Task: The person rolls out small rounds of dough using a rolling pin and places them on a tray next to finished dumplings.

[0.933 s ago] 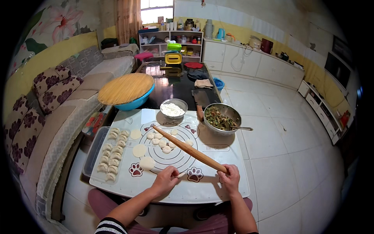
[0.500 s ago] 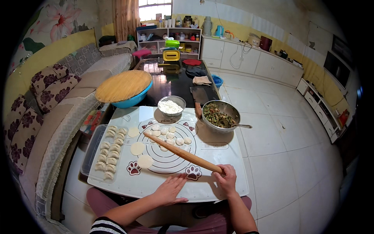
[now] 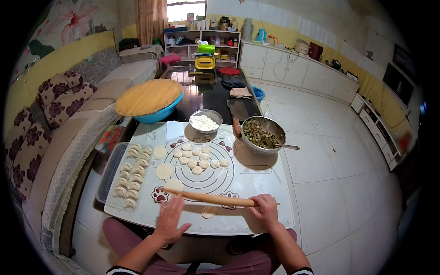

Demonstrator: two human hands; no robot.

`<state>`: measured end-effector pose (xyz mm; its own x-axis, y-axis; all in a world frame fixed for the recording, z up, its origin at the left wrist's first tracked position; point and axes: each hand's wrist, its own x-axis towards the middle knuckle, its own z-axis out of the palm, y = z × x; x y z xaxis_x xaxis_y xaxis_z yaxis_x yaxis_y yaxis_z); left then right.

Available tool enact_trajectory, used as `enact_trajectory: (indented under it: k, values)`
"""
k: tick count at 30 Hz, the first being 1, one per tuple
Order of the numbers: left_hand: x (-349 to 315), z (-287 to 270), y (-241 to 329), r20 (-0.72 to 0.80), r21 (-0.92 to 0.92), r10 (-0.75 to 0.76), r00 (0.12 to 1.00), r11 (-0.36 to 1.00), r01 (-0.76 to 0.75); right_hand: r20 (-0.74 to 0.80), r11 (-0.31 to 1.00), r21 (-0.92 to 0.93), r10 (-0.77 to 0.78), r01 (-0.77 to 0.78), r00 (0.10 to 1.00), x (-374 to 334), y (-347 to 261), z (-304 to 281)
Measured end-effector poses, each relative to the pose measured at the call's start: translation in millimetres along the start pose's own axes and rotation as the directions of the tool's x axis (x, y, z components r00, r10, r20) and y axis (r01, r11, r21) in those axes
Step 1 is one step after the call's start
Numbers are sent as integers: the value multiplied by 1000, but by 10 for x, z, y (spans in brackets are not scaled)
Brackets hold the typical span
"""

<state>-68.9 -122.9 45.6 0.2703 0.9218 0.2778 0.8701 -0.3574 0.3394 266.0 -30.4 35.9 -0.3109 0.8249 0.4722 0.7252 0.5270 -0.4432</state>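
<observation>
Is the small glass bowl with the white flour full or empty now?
Partly full: the glass bowl holds a white heap of flour that covers its bottom, with the rim above it bare.

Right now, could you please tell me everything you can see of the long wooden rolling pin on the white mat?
The long wooden rolling pin is a slim, light-brown rod of plain wood that narrows at its ends. It lies nearly level across the near part of the white pastry mat. The right hand grips it near its right end, and the left hand rests open by its left part. A small dough disc lies just below it.
</observation>
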Motion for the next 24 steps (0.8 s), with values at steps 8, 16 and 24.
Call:
enact_trajectory:
  k: [8, 16, 24]
  values:
    - [-358, -19, -76, 236, 91, -232, 944, 972, 216, 121, 991, 134, -38, 21, 992, -246, -36, 79]
    - [-365, -55, 6, 271, 32, -267, 925, 963, 268, 131, 985, 175, -11, -13, 991, -149, 59, 191]
    - [-309, -121, -80, 244, 14, -198, 949, 979, 201, 198, 977, 198, 35, -75, 980, -88, 109, 213]
